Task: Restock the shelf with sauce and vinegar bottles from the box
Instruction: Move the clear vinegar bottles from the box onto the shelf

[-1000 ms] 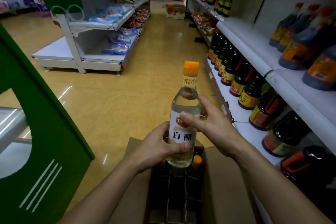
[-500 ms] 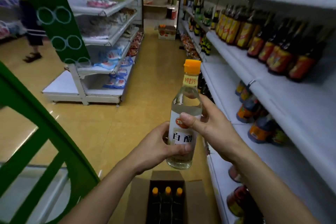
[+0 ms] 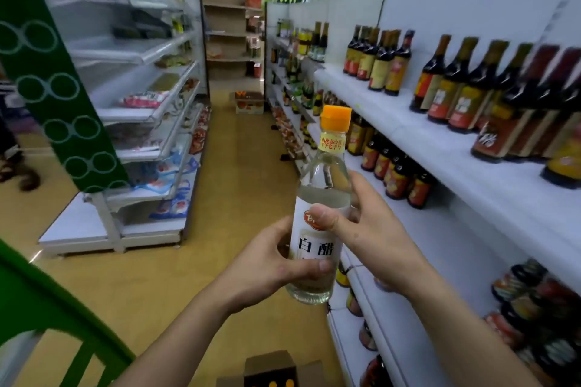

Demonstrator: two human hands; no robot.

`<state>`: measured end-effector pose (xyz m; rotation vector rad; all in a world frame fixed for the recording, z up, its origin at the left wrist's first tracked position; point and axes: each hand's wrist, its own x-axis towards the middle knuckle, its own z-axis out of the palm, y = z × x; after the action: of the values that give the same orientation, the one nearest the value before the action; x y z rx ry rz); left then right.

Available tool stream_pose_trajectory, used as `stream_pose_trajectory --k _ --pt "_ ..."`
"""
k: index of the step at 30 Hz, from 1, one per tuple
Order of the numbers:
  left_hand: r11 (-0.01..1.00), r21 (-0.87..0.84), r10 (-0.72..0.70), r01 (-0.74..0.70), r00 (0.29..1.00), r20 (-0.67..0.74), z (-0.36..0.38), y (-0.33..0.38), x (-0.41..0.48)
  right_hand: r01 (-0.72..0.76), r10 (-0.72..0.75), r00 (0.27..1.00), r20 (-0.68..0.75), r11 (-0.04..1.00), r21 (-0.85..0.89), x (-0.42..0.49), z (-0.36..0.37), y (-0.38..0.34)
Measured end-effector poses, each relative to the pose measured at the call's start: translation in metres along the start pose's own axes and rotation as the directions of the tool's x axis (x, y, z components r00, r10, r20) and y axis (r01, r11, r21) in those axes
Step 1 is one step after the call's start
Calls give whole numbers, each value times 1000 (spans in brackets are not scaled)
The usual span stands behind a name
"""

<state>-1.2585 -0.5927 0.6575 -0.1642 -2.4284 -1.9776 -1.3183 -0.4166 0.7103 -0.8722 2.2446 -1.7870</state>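
Observation:
A clear white vinegar bottle with an orange cap and a white label stands upright in front of me at chest height. My left hand grips its lower body from the left, thumb across the label's bottom. My right hand holds it from the right, thumb pressed on the label's top. The open cardboard box lies on the floor at the bottom edge, with orange caps showing inside. The white shelf on my right carries rows of dark sauce bottles.
A green cart frame fills the lower left. Across the yellow aisle floor stands a white rack with packaged goods. A cardboard carton sits far down the aisle. Lower shelves on the right hold more dark bottles.
My view has lifted from the box toward the shelves, so the box has dropped to the bottom edge. Both hands keep the same hold on the vinegar bottle, which has risen with me.

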Motion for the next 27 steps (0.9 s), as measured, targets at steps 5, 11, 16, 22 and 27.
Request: stream_pose_trajectory --k 5,11,16,22,27 --pt "997 -16 72 -71 996 59 20 50 21 39 -46 994 -102 997 -63 -8 -39 -45" --pt "991 -20 134 -133 980 148 67 88 53 37 -69 972 -223 989 -144 -29 -97 -64" --pt "983 -66 183 -172 953 242 119 117 84 16 -73 947 -314 983 -181 -51 -155 -75" --pt "972 -126 232 -201 910 344 193 140 117 -22 -78 900 -428 974 -224 -85 -220 -73" --pt "964 -169 260 -206 870 419 256 151 141 -90 -63 841 -538 963 -253 -116 -270 -66"
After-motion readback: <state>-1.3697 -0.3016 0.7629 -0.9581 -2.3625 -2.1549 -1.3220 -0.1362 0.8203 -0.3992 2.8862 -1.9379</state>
